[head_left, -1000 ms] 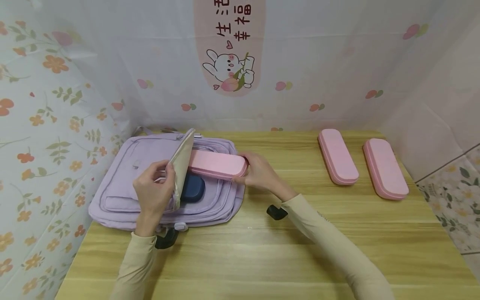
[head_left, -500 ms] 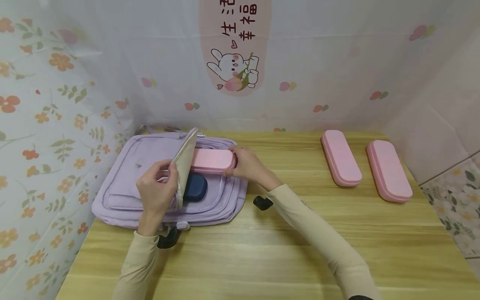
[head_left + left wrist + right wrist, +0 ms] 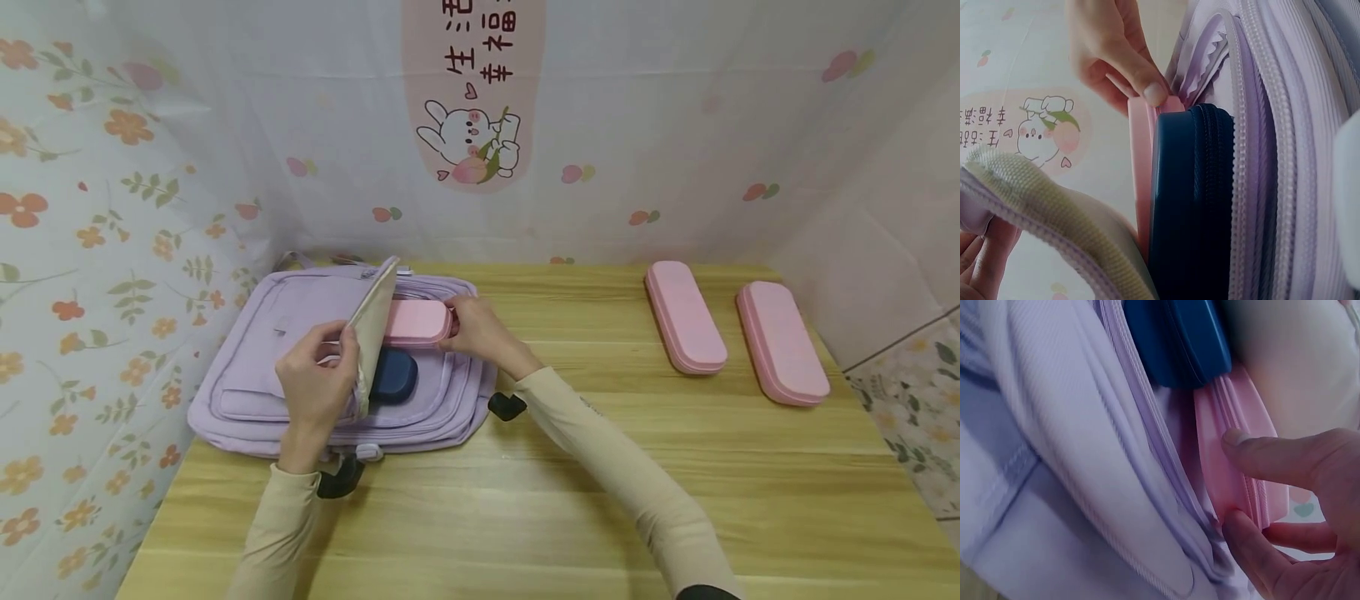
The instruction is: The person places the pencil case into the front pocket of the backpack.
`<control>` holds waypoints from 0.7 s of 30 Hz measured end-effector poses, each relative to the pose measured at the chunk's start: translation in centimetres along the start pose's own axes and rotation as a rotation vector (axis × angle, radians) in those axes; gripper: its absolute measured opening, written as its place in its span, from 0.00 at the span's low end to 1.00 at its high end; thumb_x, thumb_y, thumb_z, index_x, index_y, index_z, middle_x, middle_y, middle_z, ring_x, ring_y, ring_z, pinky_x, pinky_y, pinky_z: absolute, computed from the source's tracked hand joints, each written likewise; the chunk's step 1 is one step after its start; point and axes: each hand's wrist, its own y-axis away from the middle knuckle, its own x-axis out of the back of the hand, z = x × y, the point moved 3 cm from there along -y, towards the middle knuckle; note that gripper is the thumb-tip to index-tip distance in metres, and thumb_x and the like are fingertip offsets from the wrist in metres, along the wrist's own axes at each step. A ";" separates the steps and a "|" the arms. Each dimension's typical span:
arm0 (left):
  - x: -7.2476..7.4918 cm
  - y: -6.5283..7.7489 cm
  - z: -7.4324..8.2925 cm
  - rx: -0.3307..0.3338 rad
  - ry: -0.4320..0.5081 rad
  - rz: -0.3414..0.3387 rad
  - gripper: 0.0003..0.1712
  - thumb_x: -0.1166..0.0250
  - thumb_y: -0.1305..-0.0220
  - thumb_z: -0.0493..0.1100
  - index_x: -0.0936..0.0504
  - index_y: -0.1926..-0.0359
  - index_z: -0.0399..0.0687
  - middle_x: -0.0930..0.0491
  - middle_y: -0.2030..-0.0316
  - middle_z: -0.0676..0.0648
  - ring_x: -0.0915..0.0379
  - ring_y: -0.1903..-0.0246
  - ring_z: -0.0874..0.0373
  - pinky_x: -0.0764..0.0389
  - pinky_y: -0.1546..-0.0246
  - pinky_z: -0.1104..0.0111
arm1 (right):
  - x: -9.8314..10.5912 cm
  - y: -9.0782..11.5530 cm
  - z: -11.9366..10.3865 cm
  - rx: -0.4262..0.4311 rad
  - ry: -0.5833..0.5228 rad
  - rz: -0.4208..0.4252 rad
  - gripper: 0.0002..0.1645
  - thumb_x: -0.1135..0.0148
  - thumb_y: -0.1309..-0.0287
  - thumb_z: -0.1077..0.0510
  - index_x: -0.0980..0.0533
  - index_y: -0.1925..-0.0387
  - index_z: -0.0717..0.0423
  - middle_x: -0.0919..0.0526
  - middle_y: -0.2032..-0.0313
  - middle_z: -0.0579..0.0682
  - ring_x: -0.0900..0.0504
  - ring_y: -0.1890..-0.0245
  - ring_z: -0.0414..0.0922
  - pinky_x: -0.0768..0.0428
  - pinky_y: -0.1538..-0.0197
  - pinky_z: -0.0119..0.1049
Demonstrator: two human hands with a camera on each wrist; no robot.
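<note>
A lilac backpack point(image 3: 247, 358) lies flat at the left of the table, its front pocket unzipped. My left hand point(image 3: 318, 371) pinches the edge of the pocket flap point(image 3: 377, 325) and holds it raised. By its near end, my right hand point(image 3: 480, 333) grips a pink zippered pencil case point(image 3: 418, 322) whose far end goes under the flap, out of sight in the head view. Beside it in the pocket lies a dark blue zippered case point(image 3: 1175, 200), partly covered by the flap. In the right wrist view, thumb and fingers hold the pink pencil case point(image 3: 1235, 444) across its zipper.
Two more pink pencil cases, the nearer-in one point(image 3: 686, 317) and the outer one point(image 3: 782, 343), lie at the table's right. Floral and cartoon-printed cloth point(image 3: 337, 125) hangs behind and to the left of the wooden table point(image 3: 570, 508).
My right hand has moved left, sliding the pink pencil case further under the flap, so less of it shows. My left hand keeps holding the flap up.
</note>
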 end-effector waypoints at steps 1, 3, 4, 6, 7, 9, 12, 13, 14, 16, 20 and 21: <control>0.0 0.0 0.0 0.001 0.001 0.000 0.04 0.32 0.42 0.31 0.11 0.66 0.35 0.14 0.76 0.39 0.28 0.76 0.84 0.26 0.74 0.91 | -0.1 -0.1 -0.1 0.000 0.006 -0.004 0.35 0.21 0.54 0.58 0.23 0.45 0.70 0.15 0.55 0.59 0.19 0.56 0.50 0.20 0.49 0.41; 0.0 0.0 0.1 0.003 0.003 -0.001 0.04 0.32 0.42 0.31 0.11 0.66 0.35 0.14 0.76 0.39 0.28 0.76 0.84 0.26 0.74 0.92 | -0.4 -0.3 -0.3 -0.001 0.011 -0.010 0.33 0.21 0.53 0.58 0.23 0.47 0.69 0.15 0.55 0.59 0.20 0.56 0.50 0.20 0.49 0.42; 0.0 0.0 0.2 0.000 0.005 -0.001 0.04 0.32 0.42 0.31 0.11 0.66 0.35 0.14 0.76 0.38 0.28 0.76 0.84 0.26 0.74 0.91 | -0.6 -0.4 -0.4 -0.002 0.012 -0.011 0.32 0.21 0.53 0.58 0.23 0.48 0.69 0.15 0.56 0.59 0.20 0.57 0.49 0.20 0.49 0.41; 0.0 0.0 0.3 0.003 0.009 -0.002 0.04 0.32 0.42 0.31 0.11 0.66 0.35 0.14 0.76 0.39 0.27 0.76 0.83 0.26 0.74 0.91 | -0.9 -0.6 -0.6 -0.005 0.006 -0.008 0.30 0.22 0.53 0.59 0.22 0.49 0.68 0.15 0.57 0.58 0.20 0.58 0.48 0.20 0.51 0.41; 0.0 0.0 0.4 0.003 0.011 -0.004 0.04 0.32 0.42 0.31 0.11 0.66 0.35 0.14 0.76 0.39 0.27 0.76 0.83 0.26 0.74 0.91 | -1.1 -0.7 -0.7 -0.007 0.004 -0.004 0.29 0.22 0.53 0.59 0.22 0.50 0.68 0.15 0.57 0.58 0.21 0.59 0.48 0.20 0.52 0.40; -0.1 0.0 0.4 0.005 0.016 -0.008 0.04 0.32 0.42 0.31 0.11 0.66 0.35 0.14 0.76 0.39 0.27 0.76 0.83 0.26 0.74 0.91 | -1.4 -0.9 -0.7 -0.016 -0.013 0.005 0.28 0.22 0.53 0.60 0.21 0.51 0.68 0.15 0.59 0.57 0.22 0.62 0.46 0.20 0.55 0.38; -0.2 0.0 0.4 0.013 0.018 -0.014 0.04 0.32 0.41 0.31 0.12 0.65 0.34 0.13 0.75 0.38 0.27 0.76 0.83 0.25 0.74 0.91 | -1.8 -1.1 -0.8 -0.029 -0.036 0.014 0.24 0.23 0.52 0.62 0.21 0.53 0.68 0.16 0.63 0.56 0.25 0.65 0.43 0.24 0.60 0.34; -0.2 0.1 0.4 0.014 0.018 -0.010 0.04 0.32 0.42 0.30 0.11 0.65 0.34 0.13 0.75 0.38 0.27 0.77 0.82 0.25 0.74 0.91 | -1.9 -1.1 -0.9 -0.029 -0.037 0.017 0.22 0.23 0.52 0.63 0.21 0.55 0.67 0.17 0.65 0.55 0.26 0.67 0.42 0.25 0.62 0.32; -0.2 0.1 0.3 0.012 0.014 -0.011 0.04 0.32 0.41 0.30 0.12 0.65 0.34 0.13 0.75 0.38 0.27 0.77 0.82 0.25 0.74 0.91 | -2.1 -1.1 -0.9 -0.029 -0.039 0.021 0.20 0.24 0.51 0.63 0.21 0.56 0.67 0.18 0.67 0.54 0.27 0.68 0.42 0.27 0.64 0.32; -0.1 0.1 0.3 0.009 0.007 -0.007 0.04 0.32 0.42 0.30 0.12 0.65 0.34 0.13 0.75 0.38 0.26 0.77 0.81 0.26 0.74 0.91 | -2.2 -1.2 -1.1 -0.027 -0.040 0.030 0.18 0.25 0.51 0.63 0.21 0.59 0.66 0.21 0.70 0.51 0.29 0.70 0.41 0.30 0.67 0.30; 0.1 0.1 0.2 0.000 -0.001 -0.004 0.04 0.31 0.42 0.30 0.11 0.65 0.34 0.13 0.75 0.39 0.26 0.77 0.79 0.26 0.74 0.91 | -2.3 -1.1 -1.3 -0.032 -0.050 0.034 0.15 0.26 0.49 0.63 0.22 0.62 0.65 0.28 0.73 0.47 0.32 0.72 0.41 0.35 0.70 0.29; 0.1 0.1 0.1 0.001 -0.002 -0.005 0.04 0.31 0.42 0.30 0.11 0.65 0.34 0.13 0.75 0.39 0.25 0.77 0.78 0.26 0.74 0.91 | -2.3 -1.0 -1.3 -0.030 -0.053 0.031 0.14 0.27 0.49 0.63 0.22 0.62 0.65 0.29 0.73 0.47 0.32 0.72 0.41 0.35 0.70 0.28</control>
